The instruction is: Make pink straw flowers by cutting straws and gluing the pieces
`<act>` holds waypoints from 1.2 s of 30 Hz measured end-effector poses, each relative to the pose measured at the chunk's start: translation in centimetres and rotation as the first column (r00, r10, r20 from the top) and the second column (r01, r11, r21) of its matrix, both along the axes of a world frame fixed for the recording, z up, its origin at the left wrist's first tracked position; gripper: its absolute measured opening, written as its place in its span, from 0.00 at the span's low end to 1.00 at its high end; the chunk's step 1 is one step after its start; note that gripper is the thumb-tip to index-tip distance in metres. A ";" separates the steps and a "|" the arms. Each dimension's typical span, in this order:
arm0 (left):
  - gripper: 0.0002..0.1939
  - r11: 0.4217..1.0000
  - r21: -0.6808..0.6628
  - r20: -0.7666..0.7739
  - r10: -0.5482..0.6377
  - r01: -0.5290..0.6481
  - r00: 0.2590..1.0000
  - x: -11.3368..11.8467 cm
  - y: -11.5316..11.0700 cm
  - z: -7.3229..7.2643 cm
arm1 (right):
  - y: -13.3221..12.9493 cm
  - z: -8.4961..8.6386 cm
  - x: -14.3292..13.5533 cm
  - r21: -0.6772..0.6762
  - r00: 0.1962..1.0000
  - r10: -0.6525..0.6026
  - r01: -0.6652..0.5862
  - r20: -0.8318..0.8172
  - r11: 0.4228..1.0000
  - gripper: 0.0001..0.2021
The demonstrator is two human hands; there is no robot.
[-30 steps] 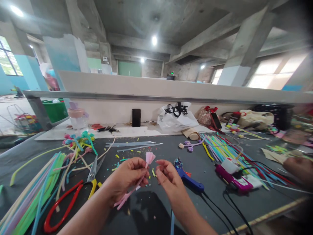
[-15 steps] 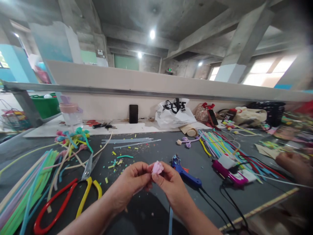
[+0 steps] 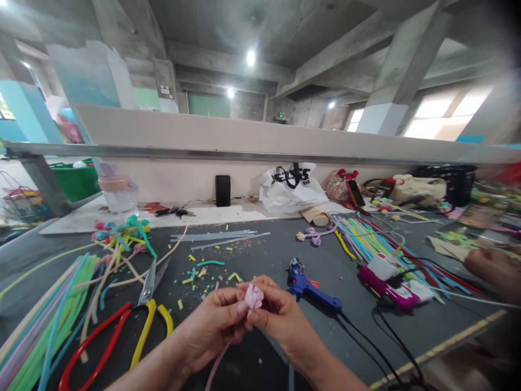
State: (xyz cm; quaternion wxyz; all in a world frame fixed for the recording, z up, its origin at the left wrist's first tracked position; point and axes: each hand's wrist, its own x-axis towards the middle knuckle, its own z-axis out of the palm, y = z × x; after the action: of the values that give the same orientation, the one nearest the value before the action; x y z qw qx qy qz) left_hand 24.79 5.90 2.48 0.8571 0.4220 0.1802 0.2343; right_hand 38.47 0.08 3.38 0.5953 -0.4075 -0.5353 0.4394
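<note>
A small pale pink flower (image 3: 254,297), its petals bunched together, is pinched between my two hands low in the middle of the view. My left hand (image 3: 217,320) is closed at the flower's left side, with a thin pink stem (image 3: 217,366) hanging below it. My right hand (image 3: 277,312) holds the flower from the right between thumb and fingers. To the right lies a blue hot glue gun (image 3: 315,293), its nozzle end covered in bits. Scissors (image 3: 148,296) with one red and one yellow handle lie open on the left.
Bundles of coloured fuzzy stems lie at left (image 3: 67,320) and right (image 3: 362,239). Cut scraps (image 3: 199,274) are scattered ahead. A purple power strip (image 3: 391,288) with cables sits at right, near another person's hand (image 3: 486,266). Behind stand a phone (image 3: 222,191) and white bag (image 3: 291,190).
Both hands have shifted slightly left and down in the view with the pink flower, which has turned a little. The pink stem now shows below my left hand.
</note>
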 end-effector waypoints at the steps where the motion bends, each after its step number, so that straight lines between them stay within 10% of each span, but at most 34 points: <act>1: 0.10 1.000 -0.003 0.011 -0.001 0.001 1.000 -0.1 0.1 -0.1 | 0.1 -0.1 0.1 -0.003 1.000 0.002 -0.002 0.011 1.000 0.15; 5: 0.08 0.999 -0.036 0.064 -0.016 0.019 0.998 -0.3 0.4 -0.6 | 0.0 -0.4 0.4 -0.030 0.999 0.038 -0.039 -0.021 0.999 0.25; 16: 0.10 1.000 0.020 0.055 -0.015 0.014 0.998 -0.1 -0.1 -0.5 | -0.2 -0.3 0.0 -0.026 1.000 -0.019 0.019 -0.003 0.999 0.09; 20: 0.08 0.999 0.035 0.067 -0.021 0.019 0.998 -0.3 0.0 -0.6 | -0.7 -0.1 0.6 -0.051 0.999 0.039 -0.040 -0.034 0.998 0.21; 23: 0.07 1.000 0.018 0.085 0.023 -0.024 0.996 -0.6 0.3 -0.5 | -1.1 0.8 3.2 -0.009 0.984 -0.153 0.155 0.087 0.988 0.24; 28: 0.06 0.992 -0.106 0.100 0.082 -0.071 0.992 -0.8 1.1 -0.5 | -1.6 1.8 9.2 0.192 0.571 -0.580 0.597 0.581 0.779 0.19; 36: 0.07 0.988 -0.121 0.117 0.112 -0.097 0.987 -0.7 1.3 -0.7 | -2.8 -0.7 10.3 0.017 0.027 -0.049 0.684 0.998 0.729 0.34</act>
State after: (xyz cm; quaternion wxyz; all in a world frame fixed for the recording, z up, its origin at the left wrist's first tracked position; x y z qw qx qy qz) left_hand 24.05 7.17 1.79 0.8760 0.3464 0.1622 0.2938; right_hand 48.78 -2.67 2.70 0.0758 -0.8492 -0.5226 0.0040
